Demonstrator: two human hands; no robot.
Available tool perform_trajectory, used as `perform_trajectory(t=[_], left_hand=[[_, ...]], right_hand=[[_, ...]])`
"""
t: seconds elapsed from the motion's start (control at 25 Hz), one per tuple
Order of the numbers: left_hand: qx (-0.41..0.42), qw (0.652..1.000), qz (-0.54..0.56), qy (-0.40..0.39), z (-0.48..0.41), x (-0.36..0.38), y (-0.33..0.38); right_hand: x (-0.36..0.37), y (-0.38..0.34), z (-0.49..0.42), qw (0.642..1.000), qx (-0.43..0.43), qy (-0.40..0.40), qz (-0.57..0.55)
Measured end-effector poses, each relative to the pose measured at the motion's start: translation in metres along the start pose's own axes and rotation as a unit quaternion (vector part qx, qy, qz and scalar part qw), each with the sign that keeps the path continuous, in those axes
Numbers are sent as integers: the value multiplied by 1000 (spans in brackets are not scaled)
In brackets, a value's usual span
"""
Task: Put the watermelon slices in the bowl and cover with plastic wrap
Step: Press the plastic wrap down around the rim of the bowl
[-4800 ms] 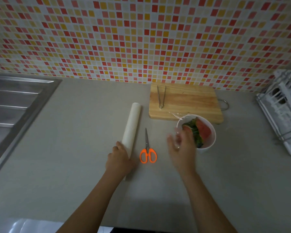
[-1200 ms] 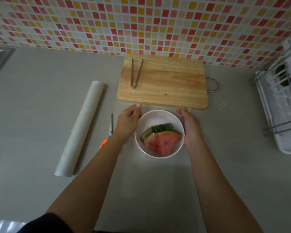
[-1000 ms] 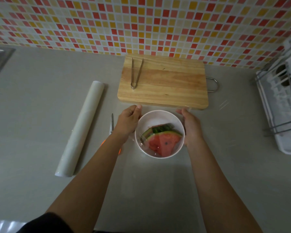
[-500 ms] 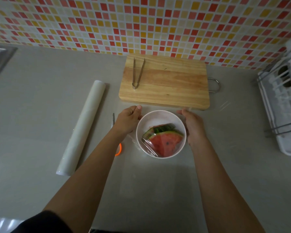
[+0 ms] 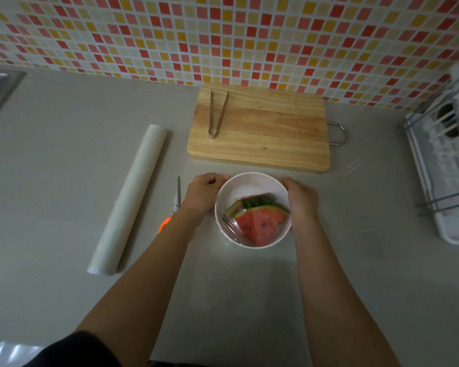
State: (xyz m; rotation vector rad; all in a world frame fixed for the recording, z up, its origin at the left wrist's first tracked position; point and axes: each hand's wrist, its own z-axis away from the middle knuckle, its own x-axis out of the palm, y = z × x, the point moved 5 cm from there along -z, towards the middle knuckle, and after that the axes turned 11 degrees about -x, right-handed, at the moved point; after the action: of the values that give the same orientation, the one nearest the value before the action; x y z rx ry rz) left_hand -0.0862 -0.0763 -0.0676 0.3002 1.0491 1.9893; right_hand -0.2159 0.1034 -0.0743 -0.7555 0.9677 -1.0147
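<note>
The left hand (image 5: pixel 206 193) and right hand (image 5: pixel 300 198) curl against opposite sides of the white bowl (image 5: pixel 249 182), fingers bent, pressing plastic wrap (image 5: pixel 229 223) down around its rim. Between the hands, the watermelon slices (image 5: pixel 260 221) lie inside under creased film. This looks like the sealing step; next the loose edges need smoothing under. The roll (image 5: pixel 129 200) lies well outside the left hand.

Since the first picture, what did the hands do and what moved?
The left hand let go of the plastic wrap roll, and both hands now cup the bowl, right hand opposite. The bowl came from beside the cutting board to just in front of it. Film covers the watermelon slices. Tongs and scissors stayed.
</note>
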Motion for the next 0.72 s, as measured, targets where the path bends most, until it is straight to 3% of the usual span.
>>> perform_trajectory(t=[0.2, 0.52, 0.64, 0.68, 0.72], left_hand=[[-28, 998, 57, 8, 0, 0, -1], [-14, 998, 57, 19, 1, 1, 1], [-11, 998, 57, 30, 0, 1, 0], [-13, 998, 59, 32, 0, 1, 0], [-16, 998, 60, 33, -1, 1, -1]], right_hand=[[-10, -3, 2, 997, -40, 60, 17], [-28, 6, 2, 971, 28, 182, -153], [-55, -19, 20, 933, -150, 271, -184], [-54, -30, 29, 933, -235, 226, -152], [-44, -37, 39, 935, -311, 129, -112]])
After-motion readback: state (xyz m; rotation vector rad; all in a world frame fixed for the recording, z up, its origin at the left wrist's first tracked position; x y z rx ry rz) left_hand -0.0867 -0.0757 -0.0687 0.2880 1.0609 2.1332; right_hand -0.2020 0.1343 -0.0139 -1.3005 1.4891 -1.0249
